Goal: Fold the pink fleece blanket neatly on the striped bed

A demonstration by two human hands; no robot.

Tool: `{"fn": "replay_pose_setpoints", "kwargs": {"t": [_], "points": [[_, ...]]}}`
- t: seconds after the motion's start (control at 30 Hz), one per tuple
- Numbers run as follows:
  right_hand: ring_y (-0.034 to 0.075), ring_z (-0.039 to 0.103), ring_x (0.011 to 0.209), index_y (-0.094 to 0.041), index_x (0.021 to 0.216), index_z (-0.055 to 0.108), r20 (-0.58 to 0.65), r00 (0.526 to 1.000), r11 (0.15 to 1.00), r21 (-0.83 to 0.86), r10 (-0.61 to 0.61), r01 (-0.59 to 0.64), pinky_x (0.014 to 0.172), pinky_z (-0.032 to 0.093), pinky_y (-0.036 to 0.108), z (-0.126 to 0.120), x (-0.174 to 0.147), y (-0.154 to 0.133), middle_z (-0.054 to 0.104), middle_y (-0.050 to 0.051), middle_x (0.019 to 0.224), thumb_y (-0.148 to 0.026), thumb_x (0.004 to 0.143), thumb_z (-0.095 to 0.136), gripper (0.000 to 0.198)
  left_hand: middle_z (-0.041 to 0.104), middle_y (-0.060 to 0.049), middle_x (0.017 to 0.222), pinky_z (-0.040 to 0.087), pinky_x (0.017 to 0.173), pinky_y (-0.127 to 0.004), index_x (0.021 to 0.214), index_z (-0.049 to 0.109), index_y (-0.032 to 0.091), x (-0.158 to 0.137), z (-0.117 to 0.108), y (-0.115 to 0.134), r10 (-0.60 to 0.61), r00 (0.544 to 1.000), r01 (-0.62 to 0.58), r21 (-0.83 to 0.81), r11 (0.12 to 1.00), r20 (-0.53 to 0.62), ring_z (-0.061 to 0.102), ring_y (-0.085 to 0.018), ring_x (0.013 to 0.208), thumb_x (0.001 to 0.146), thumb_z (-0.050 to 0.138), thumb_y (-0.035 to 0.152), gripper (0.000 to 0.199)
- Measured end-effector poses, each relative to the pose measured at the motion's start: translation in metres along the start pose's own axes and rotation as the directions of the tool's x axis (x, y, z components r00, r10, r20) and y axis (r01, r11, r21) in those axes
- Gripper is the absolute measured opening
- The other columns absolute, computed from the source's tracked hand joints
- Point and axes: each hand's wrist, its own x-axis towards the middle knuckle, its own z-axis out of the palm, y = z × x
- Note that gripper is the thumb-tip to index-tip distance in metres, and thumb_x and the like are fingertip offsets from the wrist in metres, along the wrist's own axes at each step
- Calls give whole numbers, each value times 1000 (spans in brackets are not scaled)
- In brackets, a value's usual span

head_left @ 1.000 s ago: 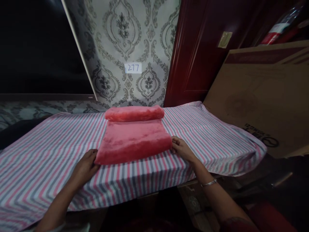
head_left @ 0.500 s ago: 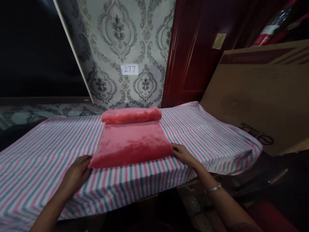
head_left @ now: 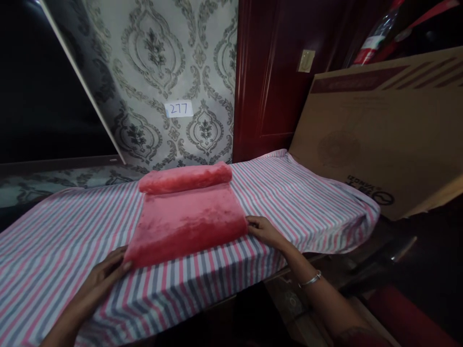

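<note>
A pink plush cloth (head_left: 188, 212) lies on the striped tablecloth, folded flat at the front and with a thick roll (head_left: 186, 178) across its far end. At its near left corner is my left hand (head_left: 103, 272), with the thumb in front and the fingers behind the edge. My right hand (head_left: 265, 231) grips the near right corner, fingers bent in against the fold. The fingertips of both hands are partly hidden by the fabric. A silver bangle (head_left: 310, 279) circles my right wrist.
The striped tablecloth (head_left: 307, 202) hangs over the table's front edge. A large cardboard box (head_left: 383, 125) leans at the right, with a bottle (head_left: 376, 38) behind it. A dark screen (head_left: 47, 96) stands at the left, before patterned wallpaper (head_left: 155, 62) bearing a "277" label (head_left: 179, 109).
The camera view has shifted to the right and tilted slightly. My left thumb now lies over the cloth's near left corner. The right hand keeps its place on the cloth.
</note>
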Motion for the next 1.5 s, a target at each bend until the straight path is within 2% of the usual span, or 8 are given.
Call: {"fn": "replay_pose_setpoints", "kwargs": {"t": [0.17, 0.4, 0.63, 0.9, 1.1, 1.23, 1.33, 1.5], "points": [[14, 47, 63, -21, 75, 59, -8, 998, 998, -23, 58, -58, 62, 37, 26, -2, -2, 6, 53, -3, 68, -41, 85, 58, 22, 76, -5, 86, 61, 81, -37, 71, 70, 26, -5, -3, 10, -161, 983, 172, -138, 975, 87, 72, -31, 91, 61, 64, 73, 49], [17, 53, 63, -22, 105, 62, -111, 987, 993, 6, 119, -119, 64, 41, 29, 1, -15, 5, 56, -1, 69, -54, 93, 47, 38, 76, -6, 90, 60, 81, -36, 74, 73, 25, -4, -4, 14, -185, 975, 204, -160, 966, 122, 70, -32, 96, 60, 66, 74, 51], [19, 51, 68, -22, 79, 60, -216, 975, 981, -173, 52, -91, 66, 41, 30, 11, -14, 19, 58, 1, 71, -47, 79, 65, 25, 73, -5, 89, 55, 81, -32, 82, 71, 22, -15, 2, 27, -217, 964, 252, -267, 930, 153, 66, -26, 89, 68, 63, 76, 57], [23, 58, 74, -22, 104, 66, -124, 980, 981, -97, 157, -170, 67, 46, 32, -2, -14, 17, 62, 3, 75, -56, 81, 63, 41, 65, -3, 70, 53, 69, -32, 66, 65, 21, -8, -10, 30, -216, 921, 301, -239, 923, 325, 62, -23, 73, 63, 68, 75, 54], [18, 51, 59, -20, 137, 54, -259, 949, 957, -178, 180, -230, 55, 37, 28, 11, 2, 6, 54, -3, 63, -60, 83, 59, 67, 73, -8, 83, 54, 73, -35, 101, 72, 16, 15, 12, 32, -296, 950, 313, -273, 910, 103, 67, -26, 79, 64, 63, 70, 66], [17, 48, 54, -19, 134, 57, -269, 948, 931, -273, 169, -243, 52, 34, 28, 20, 0, 16, 55, -3, 61, -53, 85, 55, 60, 73, -7, 83, 52, 70, -32, 121, 65, 11, 16, 30, 19, -288, 957, 284, -112, 952, -23, 68, -24, 78, 74, 52, 50, 63], [19, 50, 53, -18, 129, 62, -266, 949, 898, -356, 167, -257, 52, 37, 30, 13, -4, 21, 56, -2, 59, -50, 86, 52, 55, 67, -1, 69, 50, 64, -30, 128, 61, 12, 17, 28, 10, -255, 967, 255, 35, 966, 8, 67, -22, 68, 80, 46, 46, 61], [28, 64, 101, -18, 122, 67, -353, 915, 795, -604, -196, -63, 91, 51, 45, 12, 26, 1, 71, 13, 109, -46, 91, 48, 45, 73, -12, 105, 55, 81, -37, 135, 57, 13, 41, 23, 24, -88, 993, 106, 251, 962, -82, 70, -25, 91, 89, 44, 45, 57]]}}
